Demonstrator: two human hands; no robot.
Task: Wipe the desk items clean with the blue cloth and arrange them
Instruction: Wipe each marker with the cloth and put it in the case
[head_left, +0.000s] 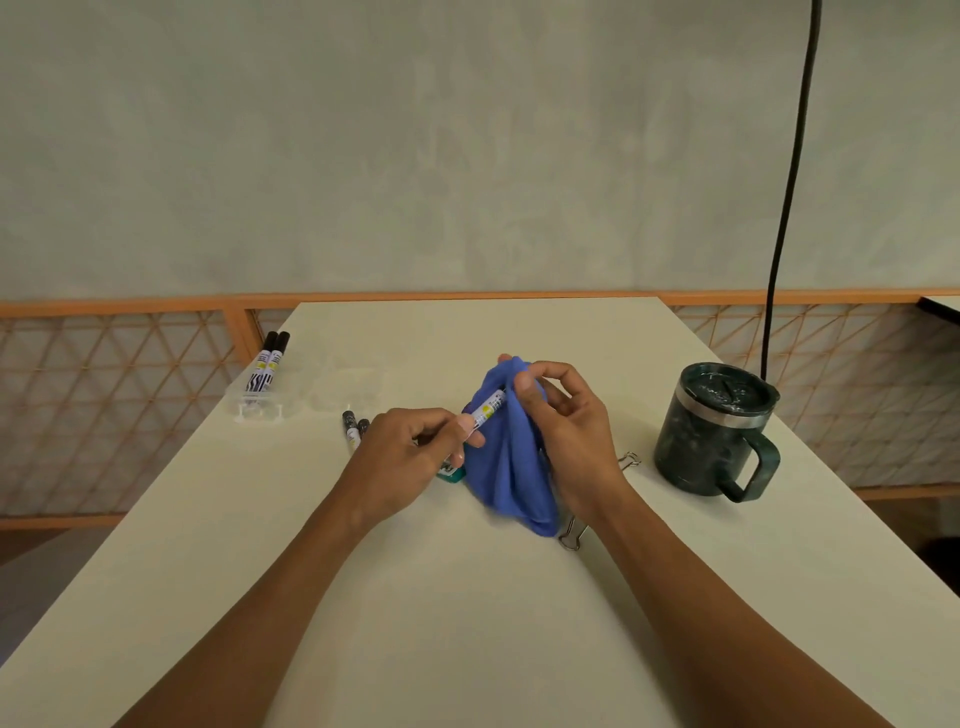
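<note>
Centrally, the left grip (410, 457) pinched the near end of a white-barrelled marker (488, 409) between thumb and fingertips and held it above the desk (467, 623), tilted up and away. The marker's far end disappeared into a fold of the blue cloth (509, 467). The right grip (571, 441) held that cloth bunched, with its fingers curled round it and its thumb pressing the fabric near the marker's tip. The rest of the cloth hung down in loose folds towards the desk, between the two wrists.

Just under the left grip, a small teal object (451, 474) peeked out at the cloth's edge, too hidden to identify. Beside the left knuckles, two dark-capped markers (353, 428) lay side by side on the desk. Farther left, near the desk's far corner, a clear plastic tray (260, 402) held another pair of markers (269, 364).

One binder clip (571, 538) lay under the right wrist, and a second clip (629, 460) lay just to its right. Beyond that stood a dark green lidded mug (717, 431), upright, with its handle turned towards the viewer. A black cable (789, 182) hung down behind it.
</note>
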